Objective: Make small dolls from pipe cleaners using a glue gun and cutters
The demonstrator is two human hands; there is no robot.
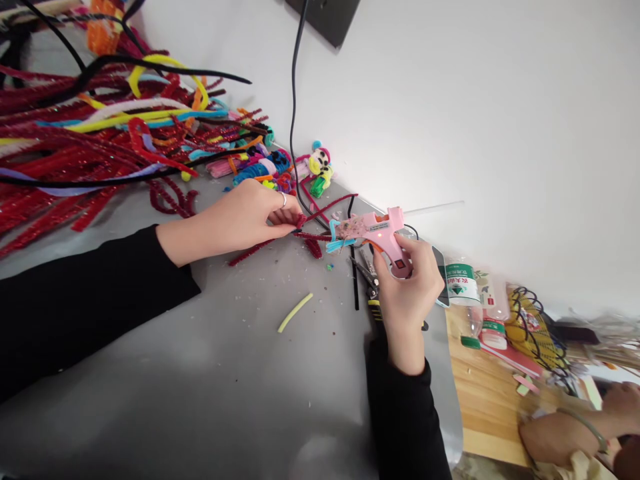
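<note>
My right hand (pixel 413 287) is wrapped round the handle of a pink hot glue gun (pixel 376 230), whose nozzle points left. A clear glue stick (pixel 435 208) pokes out of its back end. In my left hand (pixel 250 217), thumb and fingers pinch a dark red pipe cleaner (pixel 317 236) close to the nozzle. Short light-blue pipe cleaner pieces (pixel 340 245) sit by the gun's tip; I cannot tell what they rest on. Below the gun lie pliers (pixel 373 287) with black and yellow handles, partly hidden by my right hand.
A heap of mostly red pipe cleaners (pixel 90 153) covers the back left, with small pipe-cleaner figures (pixel 320 170) beside it. A black cable (pixel 294 87) hangs down the wall. A yellow-green piece (pixel 295 312) lies mid-table. Bottles (pixel 463 283) and another person's arm (pixel 565 430) are at right.
</note>
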